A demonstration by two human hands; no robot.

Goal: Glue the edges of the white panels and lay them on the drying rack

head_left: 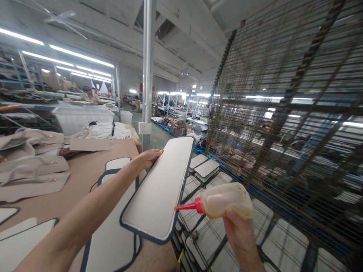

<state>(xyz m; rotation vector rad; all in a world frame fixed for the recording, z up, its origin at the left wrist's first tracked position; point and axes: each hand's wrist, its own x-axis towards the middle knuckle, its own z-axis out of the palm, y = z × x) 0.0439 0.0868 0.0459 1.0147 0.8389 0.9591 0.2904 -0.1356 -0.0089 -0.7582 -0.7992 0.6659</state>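
My left hand (153, 157) grips the far left edge of a white panel (163, 185) with rounded corners and a dark blue border, held tilted above the table. In my right hand (236, 226) is a translucent squeeze bottle (227, 200), lying nearly sideways, with amber liquid along its lower side. Its red nozzle (187, 206) points left, and the tip is at the panel's right border. Whether liquid is leaving the tip I cannot tell. Under the raised panel, another bordered panel (110, 223) lies on the brown table (85, 162).
Beige bag pieces with handles (34, 166) lie on the table's left. A wire drying rack (272, 94) rises at the right, with several panels (283, 238) on its lower shelves. A metal post (147, 68) stands ahead. Another person (89, 95) sits farther back at left.
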